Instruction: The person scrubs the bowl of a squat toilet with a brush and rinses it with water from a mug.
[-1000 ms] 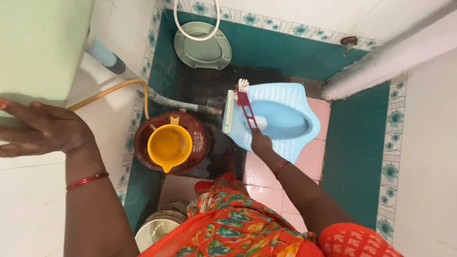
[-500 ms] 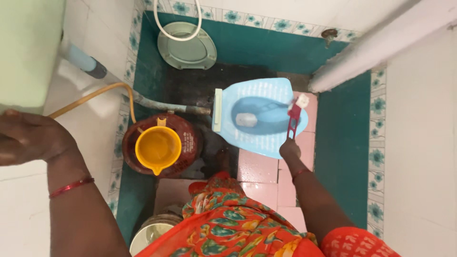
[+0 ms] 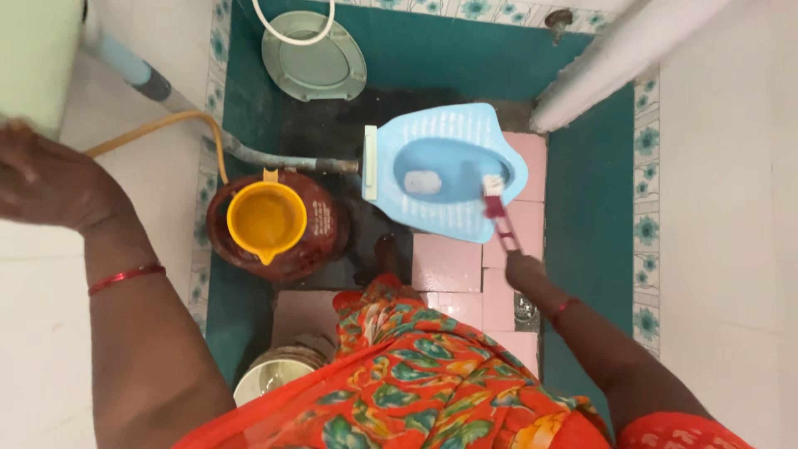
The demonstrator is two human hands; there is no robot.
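right hand (image 3: 525, 270) clamped on red brush (image 3: 499, 212) handle | brush long axis runs up and away from hand, bristles on near right rim of blue squat pan (image 3: 440, 212) | left hand (image 3: 37, 179) fingers spread on white wall (image 3: 33, 333), well apart | yellow jug (image 3: 266, 220) left of pan

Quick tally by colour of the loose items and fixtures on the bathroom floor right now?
Blue: 1, squat toilet pan
Red: 2, brush in right hand, bucket
Yellow: 1, mug
Green: 1, toilet seat lid
Total: 5
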